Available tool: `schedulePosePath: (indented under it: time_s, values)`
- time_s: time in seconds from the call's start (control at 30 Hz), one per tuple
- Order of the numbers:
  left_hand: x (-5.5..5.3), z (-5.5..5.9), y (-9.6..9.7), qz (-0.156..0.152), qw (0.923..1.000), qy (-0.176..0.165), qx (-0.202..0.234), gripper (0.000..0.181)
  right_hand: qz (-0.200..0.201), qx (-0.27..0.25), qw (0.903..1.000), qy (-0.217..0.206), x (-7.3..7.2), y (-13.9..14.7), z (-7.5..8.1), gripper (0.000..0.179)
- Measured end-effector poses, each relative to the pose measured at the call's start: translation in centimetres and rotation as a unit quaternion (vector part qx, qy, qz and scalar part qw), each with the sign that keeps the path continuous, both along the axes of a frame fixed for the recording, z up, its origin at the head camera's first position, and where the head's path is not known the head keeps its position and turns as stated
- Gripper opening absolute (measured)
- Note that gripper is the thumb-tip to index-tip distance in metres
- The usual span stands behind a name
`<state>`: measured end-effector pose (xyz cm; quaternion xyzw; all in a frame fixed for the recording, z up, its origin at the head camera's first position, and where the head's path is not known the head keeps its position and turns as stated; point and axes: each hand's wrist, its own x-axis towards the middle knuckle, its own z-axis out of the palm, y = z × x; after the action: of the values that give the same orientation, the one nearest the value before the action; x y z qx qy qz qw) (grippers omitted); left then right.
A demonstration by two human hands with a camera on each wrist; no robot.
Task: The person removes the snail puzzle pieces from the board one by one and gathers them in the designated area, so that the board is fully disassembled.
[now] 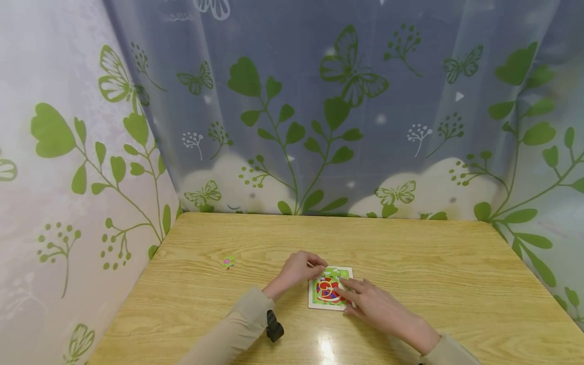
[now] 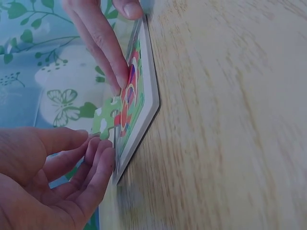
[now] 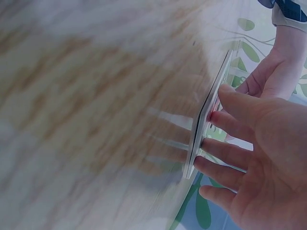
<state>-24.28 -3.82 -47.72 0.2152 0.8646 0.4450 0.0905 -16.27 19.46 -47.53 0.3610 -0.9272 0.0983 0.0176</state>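
A small jigsaw puzzle (image 1: 326, 306) with a white border and a red, blue and green picture lies flat on the table. My left hand (image 1: 298, 268) is at its upper left corner. In the left wrist view, thumb and fingers pinch a green puzzle piece (image 2: 102, 120) with white patches, tilted up at the board's edge. Whether it touches the neighbouring pieces I cannot tell. My right hand (image 1: 378, 306) reaches over the board's right side with fairly straight fingers. Its fingertips (image 2: 121, 79) rest on the red part of the picture, and its thumb is near the lower right edge.
A loose puzzle piece (image 1: 228, 262), green with pink, lies on the wooden table (image 1: 438, 274) left of the hands. Patterned curtains (image 1: 292, 126) hang behind the table and at both sides. A black strap (image 1: 274, 327) is on the left wrist.
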Motion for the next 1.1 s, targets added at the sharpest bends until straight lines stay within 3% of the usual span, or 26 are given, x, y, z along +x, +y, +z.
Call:
schedulePosePath:
  time_s: [0.3,0.57,1.1]
  values:
    - [-0.02,0.01,0.48,0.014,0.9998,0.001,-0.017,0.013,-0.001,0.004,1.0000,-0.002,-0.03,-0.02,0.13,0.048]
    - [-0.09,-0.11,0.69,0.013,0.9997,0.014,-0.015,0.010,0.008,0.009,0.9996,0.024,0.30,-0.03,0.15,0.050]
    - [-0.11,-0.74,1.04,0.026,0.9989,0.035,-0.020,0.007,0.007,0.027,0.9995,0.014,0.36,0.06,-0.01,0.051]
